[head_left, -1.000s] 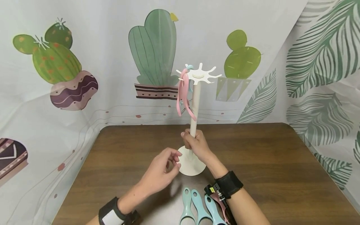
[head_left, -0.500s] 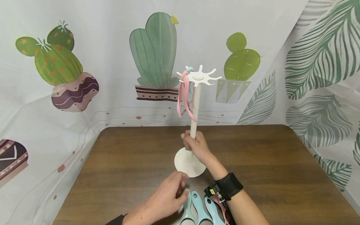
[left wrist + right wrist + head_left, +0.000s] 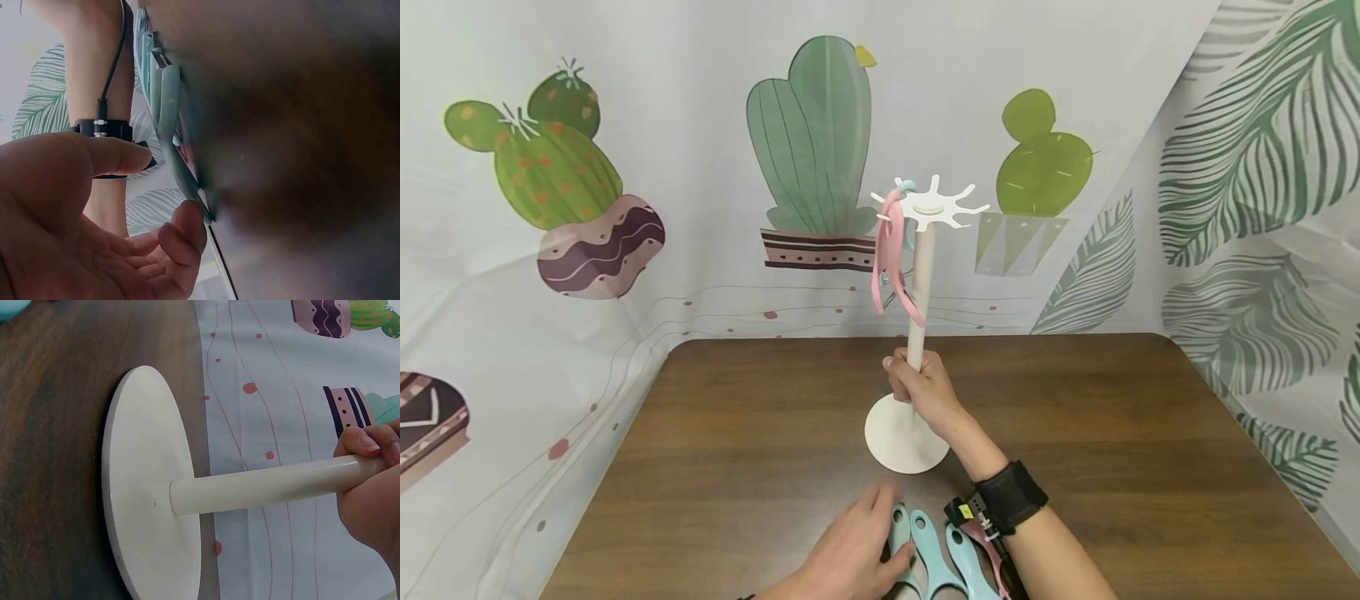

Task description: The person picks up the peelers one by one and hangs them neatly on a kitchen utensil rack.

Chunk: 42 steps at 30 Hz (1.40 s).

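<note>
My right hand [image 3: 925, 387] grips the post [image 3: 921, 292] of a white stand, low down above its round base [image 3: 895, 442]. On the stand's spoked top [image 3: 958, 202] hang a pink Y-shaped peeler [image 3: 891, 250] and a light-blue item [image 3: 907, 185] mostly hidden behind it. My left hand [image 3: 853, 546] is over the leftmost green peeler [image 3: 899, 521], thumb across its handle in the head view. In the left wrist view, bent fingertips sit right at the end of the green handle [image 3: 178, 165], while the thumb stands apart from it.
Beside the green peeler lie two blue peelers, a middle one [image 3: 931, 546] and a right one [image 3: 967, 560]. A pink peeler [image 3: 987, 546] is partly under my right wrist strap [image 3: 1011, 497]. A printed cloth [image 3: 700, 208] backs the wooden table [image 3: 737, 433].
My left hand has moved from beside the stand's base down toward me, onto the green peeler. My right hand keeps its grip on the post; the base shifted slightly left early on.
</note>
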Available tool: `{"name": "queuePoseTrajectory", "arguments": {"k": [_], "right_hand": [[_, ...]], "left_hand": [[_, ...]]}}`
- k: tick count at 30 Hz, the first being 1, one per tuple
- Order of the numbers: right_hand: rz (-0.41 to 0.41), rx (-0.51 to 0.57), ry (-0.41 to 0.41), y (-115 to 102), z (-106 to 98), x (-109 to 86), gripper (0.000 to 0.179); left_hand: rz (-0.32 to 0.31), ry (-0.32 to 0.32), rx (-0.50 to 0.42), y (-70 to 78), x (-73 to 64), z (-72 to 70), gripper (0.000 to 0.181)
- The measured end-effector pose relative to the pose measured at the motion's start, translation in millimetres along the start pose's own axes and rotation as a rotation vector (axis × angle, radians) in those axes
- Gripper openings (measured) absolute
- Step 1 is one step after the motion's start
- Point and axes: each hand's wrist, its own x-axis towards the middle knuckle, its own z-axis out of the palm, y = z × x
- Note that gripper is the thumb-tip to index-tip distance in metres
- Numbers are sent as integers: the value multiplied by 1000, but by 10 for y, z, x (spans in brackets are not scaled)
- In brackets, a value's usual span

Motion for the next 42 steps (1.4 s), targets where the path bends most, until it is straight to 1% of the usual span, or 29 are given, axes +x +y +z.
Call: {"name": "queuePoseTrajectory", "arguments": {"k": [2,6,11,13,19,25,30,34,38,40,42], "right_hand": [[-2,8,1,2,1,1,42],[-9,14,4,8,-1,2,43],[-17,5,1,6,1,3,42],[-17,7,2,4,2,1,42],[-14,-6,4,-1,7,-2,41],[-18,-21,1,-10,7,0,41],[-17,-14,6,-3,0,4,42],[-14,-14,7,7,-2,3,42],[-12,-8,5,6,-1,1,41],[-12,-2,4,4,1,2,41],[-13,1,4,3,-1,2,41]], "left_hand": [[-11,-20,-9,1,8,7,48],[-30,-49,2,2,23,15,47],[-34,-46,52,-1,17,36,47],[-35,-49,58,-5,14,44,47],[-57,-79,58,0,16,62,50],[-71,-90,71,13,33,65,49],[-102,-106,61,29,43,60,51],[-107,-102,54,41,38,61,50],[-120,-128,43,41,43,61,49],[-110,-127,55,36,41,64,49],[-95,-112,73,32,32,68,48]]}}
